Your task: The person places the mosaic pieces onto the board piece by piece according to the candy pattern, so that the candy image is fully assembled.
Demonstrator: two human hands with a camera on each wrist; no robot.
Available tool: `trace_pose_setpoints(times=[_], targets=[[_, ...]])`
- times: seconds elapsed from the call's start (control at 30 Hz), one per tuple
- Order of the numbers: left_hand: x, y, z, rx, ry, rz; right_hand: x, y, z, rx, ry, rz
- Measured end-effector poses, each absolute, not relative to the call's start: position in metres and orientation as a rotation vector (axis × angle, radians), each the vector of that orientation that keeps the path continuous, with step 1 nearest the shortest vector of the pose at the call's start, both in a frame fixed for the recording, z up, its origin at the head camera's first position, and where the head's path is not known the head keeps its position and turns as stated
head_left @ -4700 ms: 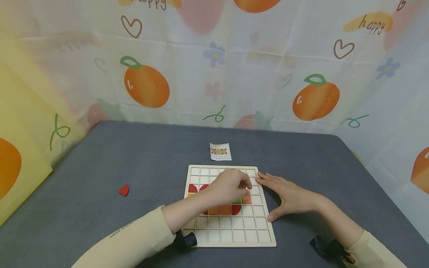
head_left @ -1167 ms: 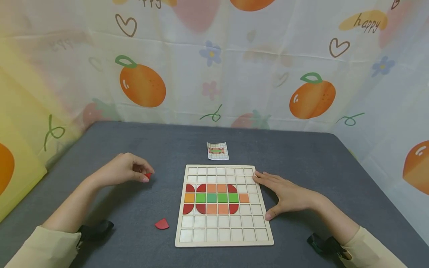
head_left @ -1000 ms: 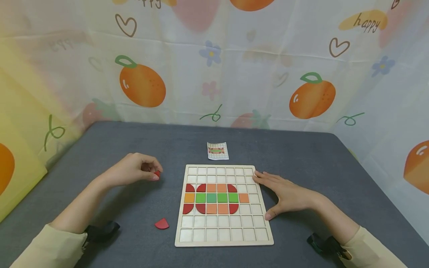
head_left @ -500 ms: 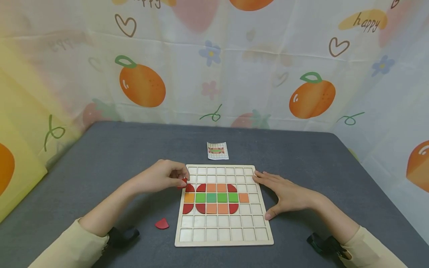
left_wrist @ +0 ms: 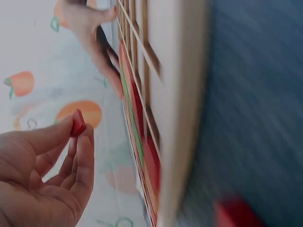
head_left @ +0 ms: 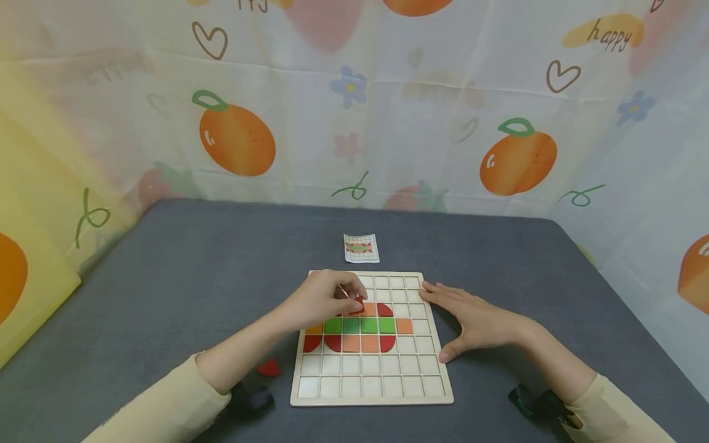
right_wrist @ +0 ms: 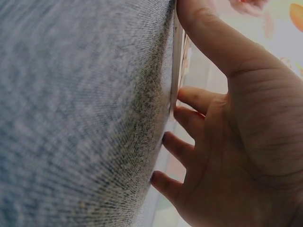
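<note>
My left hand (head_left: 327, 300) pinches a small red quarter-round tile (head_left: 359, 304) between thumb and fingertips, over the upper rows of the pale wooden grid board (head_left: 372, 403). The left wrist view shows that red tile (left_wrist: 78, 124) raised off the board. Set in the board's cells are green tiles (head_left: 368, 325), orange-pink tiles (head_left: 405, 326) and more red quarter-round ones (head_left: 388, 343); my left hand covers a few at the upper left. With fingers spread, my right hand (head_left: 479, 320) rests at the board's right edge, thumb and fingertips against its side.
A loose red tile (head_left: 269, 368) lies left of the board, near my left wrist strap. Behind the board lies a small card (head_left: 362, 248) printed with a coloured grid pattern. A patterned curtain (head_left: 432, 123) hangs past the grey tabletop's (head_left: 249, 240) far edge.
After picking up the red tile on the left, my left hand has carried it rightward, across the board's left edge and over the grid. My right hand has stayed in place.
</note>
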State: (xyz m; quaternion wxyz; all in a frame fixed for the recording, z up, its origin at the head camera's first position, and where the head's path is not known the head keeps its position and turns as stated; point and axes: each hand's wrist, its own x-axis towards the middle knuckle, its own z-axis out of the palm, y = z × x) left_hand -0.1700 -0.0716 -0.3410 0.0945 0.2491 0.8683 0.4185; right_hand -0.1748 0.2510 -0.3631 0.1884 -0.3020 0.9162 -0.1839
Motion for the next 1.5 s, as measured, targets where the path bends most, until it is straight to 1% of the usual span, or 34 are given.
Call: trace_pose_setpoints(times=[0.17, 0.33, 0.6, 0.83, 1.07, 1.5], targets=[[-0.171, -0.047, -0.336, 0.677, 2.595, 1.289, -0.175, 0.251, -0.363, -0.851, 2.581, -0.512], [-0.175, -0.025, -0.335, 0.683, 2.616, 1.286, -0.176, 0.252, -0.364, -0.865, 2.577, -0.522], [-0.183, -0.004, -0.339, 0.619, 2.583, 1.331, -0.176, 0.253, -0.365, -0.849, 2.588, -0.510], [-0.190, 0.006, -0.354, 0.608, 2.578, 1.320, -0.175, 0.254, -0.365, -0.837, 2.587, -0.508], [-0.187, 0.012, -0.366, 0.677, 2.595, 1.246, -0.175, 0.253, -0.366, -0.857, 2.582, -0.520], [-0.185, 0.015, -0.366, 0.732, 2.697, 1.147, -0.175, 0.254, -0.366, -0.861, 2.592, -0.516]])
